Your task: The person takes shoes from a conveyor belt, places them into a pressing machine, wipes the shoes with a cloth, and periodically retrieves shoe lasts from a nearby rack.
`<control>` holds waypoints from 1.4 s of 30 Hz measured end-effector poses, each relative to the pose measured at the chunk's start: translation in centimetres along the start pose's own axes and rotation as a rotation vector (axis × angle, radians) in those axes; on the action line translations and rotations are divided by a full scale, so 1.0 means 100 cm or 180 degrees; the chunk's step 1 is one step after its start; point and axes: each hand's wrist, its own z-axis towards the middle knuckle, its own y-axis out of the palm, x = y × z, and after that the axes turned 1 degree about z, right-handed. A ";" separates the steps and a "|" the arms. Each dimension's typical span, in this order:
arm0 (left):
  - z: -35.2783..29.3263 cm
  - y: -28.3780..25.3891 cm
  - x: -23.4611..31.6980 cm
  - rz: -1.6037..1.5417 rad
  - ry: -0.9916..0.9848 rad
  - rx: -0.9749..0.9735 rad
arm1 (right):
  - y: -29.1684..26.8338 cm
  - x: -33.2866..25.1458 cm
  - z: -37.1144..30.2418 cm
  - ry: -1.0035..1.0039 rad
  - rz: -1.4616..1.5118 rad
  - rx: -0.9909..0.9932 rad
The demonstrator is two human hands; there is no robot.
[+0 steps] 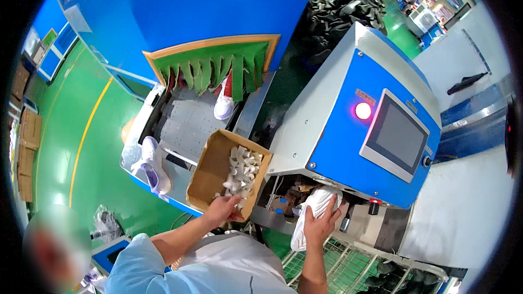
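Observation:
My right hand (320,221) is wrapped round a white shoe (311,210), which is tilted with its patterned sole toward me, its toe end by the underside of a blue and grey machine. My left hand (224,209) is at the near edge of an open cardboard box (200,183), fingers curled in over the rim. Small white curled pieces (243,170) lie heaped inside the box, close to those fingertips. Whatever the left fingers pinch, if anything, is too small to make out. A white and lavender shoe (154,167) stands left of the box.
Another white shoe (223,106) sits on the perforated metal bed (188,117) beneath a green strip curtain (204,72). The blue machine (340,130) carries a screen and a lit red lamp. Below right is a wire rack (343,261). A blurred person (57,247) appears at lower left.

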 end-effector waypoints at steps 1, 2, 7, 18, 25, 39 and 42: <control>0.001 0.004 -0.002 0.0181 0.0001 -0.0184 | 0.001 -0.001 -0.001 -0.0075 0.0091 0.0128; 0.001 0.015 -0.008 0.0349 -0.0029 -0.0385 | 0.002 0.001 -0.003 -0.0141 0.0148 0.0238; 0.013 0.064 -0.022 0.0823 -0.0289 -0.1793 | -0.011 -0.011 -0.048 -0.0012 0.0040 0.0670; -0.008 0.087 -0.057 0.0167 -0.2268 -0.2722 | -0.046 0.020 -0.143 0.1629 0.2166 -0.1108; -0.002 0.052 -0.092 0.0275 -0.1050 -0.2013 | -0.030 0.006 -0.111 0.1979 0.5056 -0.0295; -0.026 0.073 -0.088 0.1864 -0.0492 -0.1593 | -0.233 0.290 -0.589 0.5659 -0.0915 0.1989; -0.036 0.093 -0.094 0.2849 0.0391 -0.2270 | -0.225 0.366 -0.672 0.4501 -0.1861 0.1416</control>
